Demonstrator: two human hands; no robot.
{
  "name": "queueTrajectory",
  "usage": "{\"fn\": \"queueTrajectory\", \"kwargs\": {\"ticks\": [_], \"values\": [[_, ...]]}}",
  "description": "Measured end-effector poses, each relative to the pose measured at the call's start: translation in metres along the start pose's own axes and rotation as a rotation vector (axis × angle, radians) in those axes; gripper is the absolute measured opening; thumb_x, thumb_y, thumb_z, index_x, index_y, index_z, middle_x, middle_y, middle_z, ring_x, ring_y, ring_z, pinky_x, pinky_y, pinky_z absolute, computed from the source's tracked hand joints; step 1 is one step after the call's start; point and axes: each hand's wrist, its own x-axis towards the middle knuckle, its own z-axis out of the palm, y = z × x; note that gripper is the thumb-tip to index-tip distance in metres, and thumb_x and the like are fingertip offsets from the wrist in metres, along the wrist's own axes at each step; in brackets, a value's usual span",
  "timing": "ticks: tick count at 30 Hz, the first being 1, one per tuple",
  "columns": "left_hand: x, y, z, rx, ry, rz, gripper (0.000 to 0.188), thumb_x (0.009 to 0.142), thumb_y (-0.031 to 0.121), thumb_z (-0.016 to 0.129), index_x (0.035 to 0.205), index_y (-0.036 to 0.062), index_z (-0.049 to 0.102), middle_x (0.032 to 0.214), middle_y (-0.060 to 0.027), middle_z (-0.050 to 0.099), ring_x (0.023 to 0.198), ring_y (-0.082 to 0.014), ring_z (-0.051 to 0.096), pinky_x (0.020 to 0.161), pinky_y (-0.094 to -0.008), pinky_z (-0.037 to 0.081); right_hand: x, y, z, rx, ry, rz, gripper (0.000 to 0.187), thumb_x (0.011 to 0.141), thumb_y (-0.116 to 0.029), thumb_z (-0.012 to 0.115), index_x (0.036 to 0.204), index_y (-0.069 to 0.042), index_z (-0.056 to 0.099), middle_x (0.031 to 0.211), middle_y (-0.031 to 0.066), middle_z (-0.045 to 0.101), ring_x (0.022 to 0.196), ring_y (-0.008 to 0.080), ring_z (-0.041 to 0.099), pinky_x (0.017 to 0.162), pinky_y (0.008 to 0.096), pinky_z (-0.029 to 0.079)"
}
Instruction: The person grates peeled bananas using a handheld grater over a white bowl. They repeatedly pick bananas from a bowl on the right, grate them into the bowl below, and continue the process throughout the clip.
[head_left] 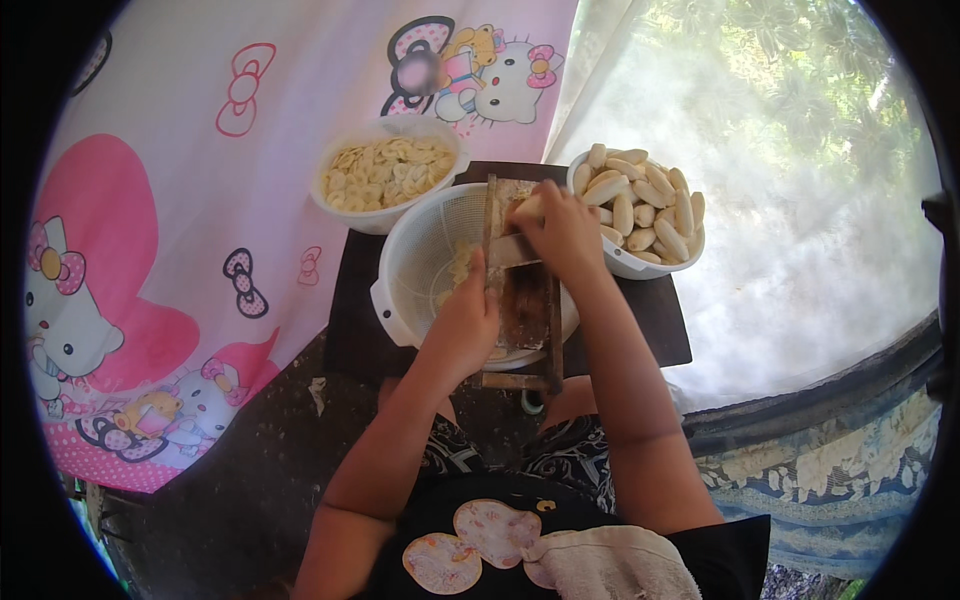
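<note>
1. A pink cartoon-print cloth with bows and cat figures (200,200) hangs across the whole left side, and a sheer white curtain (800,230) fills the right; between them is only a narrow working space.
2. A small dark square table (665,320) sits in that gap, nearly covered by bowls. Bare strips show only along its right and near edges.
3. A white perforated plastic colander bowl (420,260) takes the table's middle, its rim just beside the other two bowls.
4. A white bowl of pale round slices (385,175) stands at the far left corner, against the pink cloth.
5. A white bowl of peeled whole bananas (645,210) stands at the far right, overhanging the table edge a little.
6. A long worn wooden slicer board with a metal blade (520,300) lies across the colander, its near end jutting past the rim toward the person.
7. The left hand (465,320) grips the board's left edge, fingers curled around it.
8. The right hand (560,230) presses a pale peeled banana (527,208) onto the board's far end, fingers closed over it (only the tip shows).
</note>
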Motion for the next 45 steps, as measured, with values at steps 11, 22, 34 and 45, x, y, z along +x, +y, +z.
{"fn": "queueTrajectory", "kwargs": {"ticks": [11,22,34,45], "values": [[-0.003,0.012,-0.009,0.000,-0.060,-0.095,0.063,0.101,0.018,0.039,0.155,-0.0022,0.014,0.114,-0.0334,0.058,0.103,-0.0445,0.061,0.091,-0.0483,0.047,-0.011,0.006,-0.013,0.369,-0.099,0.000,0.033,0.085,-0.018,0.071,0.114,-0.002,0.065,0.107,0.0155,0.064,0.098,0.0321,0.065,0.083,0.0391,0.051],[0.001,0.002,0.000,0.025,-0.001,-0.013,0.063,0.100,0.017,0.041,0.154,-0.0037,0.016,0.116,-0.0350,0.058,0.106,-0.0452,0.060,0.093,-0.0487,0.046,-0.003,0.013,0.010,0.365,0.069,-0.097,0.031,0.084,-0.012,0.068,0.113,-0.003,0.065,0.105,0.0213,0.060,0.096,0.0394,0.063,0.082,0.0434,0.050],[-0.002,0.007,-0.007,0.038,-0.026,-0.029,0.063,0.100,0.017,0.039,0.154,-0.0029,0.015,0.107,-0.0346,0.061,0.101,-0.0462,0.062,0.090,-0.0494,0.047,-0.069,-0.007,-0.018,0.368,0.021,-0.150,0.028,0.083,-0.008,0.066,0.110,-0.002,0.062,0.107,0.0214,0.059,0.098,0.0424,0.061,0.083,0.0487,0.051],[0.000,0.005,-0.004,0.023,0.007,-0.031,0.062,0.101,0.019,0.040,0.155,0.0006,0.015,0.111,-0.0353,0.060,0.102,-0.0454,0.062,0.091,-0.0483,0.047,-0.107,-0.012,-0.035,0.383,-0.190,-0.129,0.030,0.083,-0.008,0.068,0.111,-0.001,0.062,0.112,0.0222,0.054,0.103,0.0454,0.059,0.084,0.0504,0.051]]}}
